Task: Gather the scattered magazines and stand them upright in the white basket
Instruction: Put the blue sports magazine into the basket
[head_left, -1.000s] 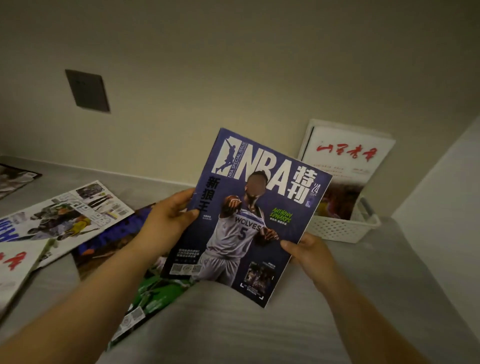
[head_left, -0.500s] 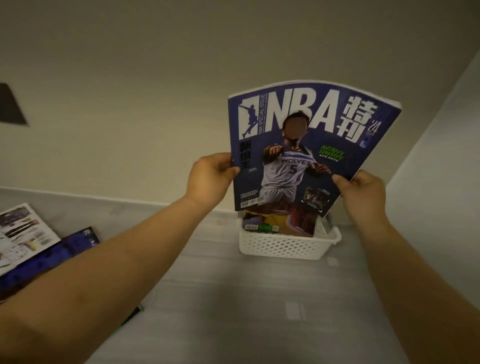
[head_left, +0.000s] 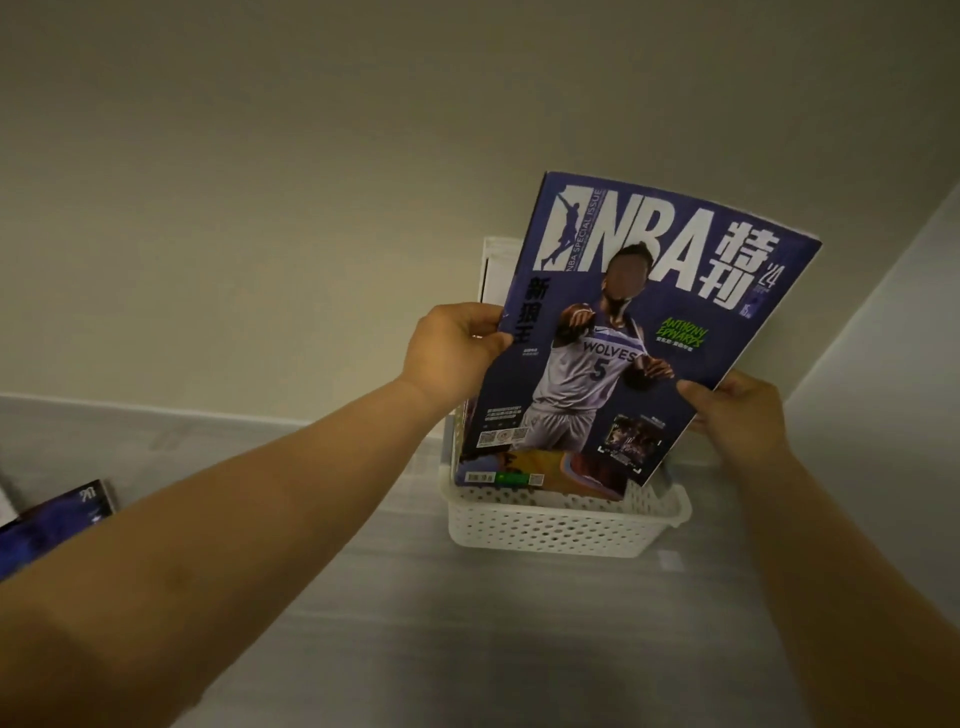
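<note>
While you hold the NBA magazine (head_left: 623, 322) over the white basket (head_left: 561, 530) in the head view, your left hand (head_left: 452, 348) grips its left edge, thumb on the cover. Your right hand (head_left: 743, 415) pinches the lower right edge likewise. The magazine stands nearly upright, tilted right, with its bottom edge at the basket rim; contact inside cannot be determined. Other magazines (head_left: 540, 467) stand in the basket behind it. A dark magazine (head_left: 52, 519) lies flat on the grey surface (head_left: 467, 623), well to the left.
</note>
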